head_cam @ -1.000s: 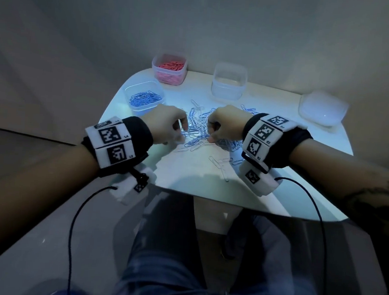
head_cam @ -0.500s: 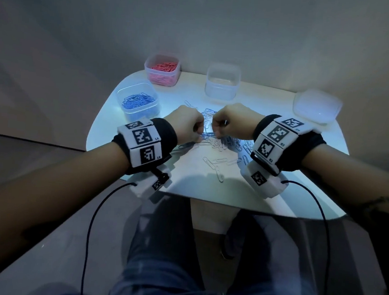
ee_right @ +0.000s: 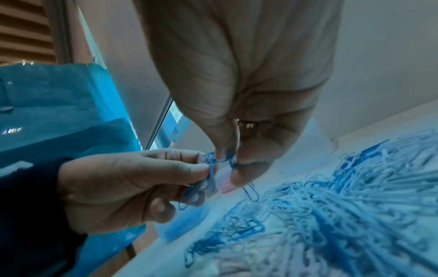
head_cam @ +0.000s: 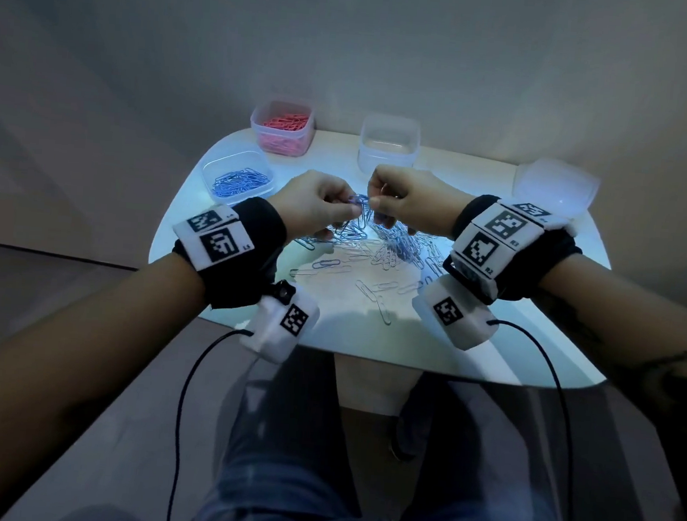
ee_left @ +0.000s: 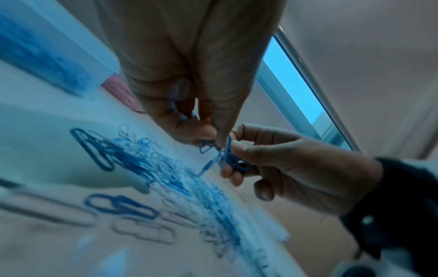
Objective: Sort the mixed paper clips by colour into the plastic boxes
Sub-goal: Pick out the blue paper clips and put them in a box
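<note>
Dim walls close round a small white rounded table (head_cam: pixel 491 346) lit from above. Above its centre, the left hand (head_cam: pixel 317 209) and the right hand (head_cam: pixel 408 201) meet, each with curled fingertips pinching one tangled bunch of dark blue wire paper clips (head_cam: pixel 360 204); the wrist views show several clips hooked together between the two grips, one dangling free. Half a second ago both fists sat low at the pile; now they have risen clear of it with the bunch, which I read as pulling linked clips apart before dropping them.

Just below the hands lies the mixed heap of blue and pale clips (head_cam: pixel 380 246), strays trailing toward 6 o'clock. At 10 o'clock from the hands stands the clear plastic box of blue clips (head_cam: pixel 237 178), the likely target. At 11 o'clock is the clear box of pink clips (head_cam: pixel 283 130); at 12 o'clock an empty-looking clear box (head_cam: pixel 388 144); at 2 o'clock a translucent lid (head_cam: pixel 555 186). Much of the heap remains unsorted.
</note>
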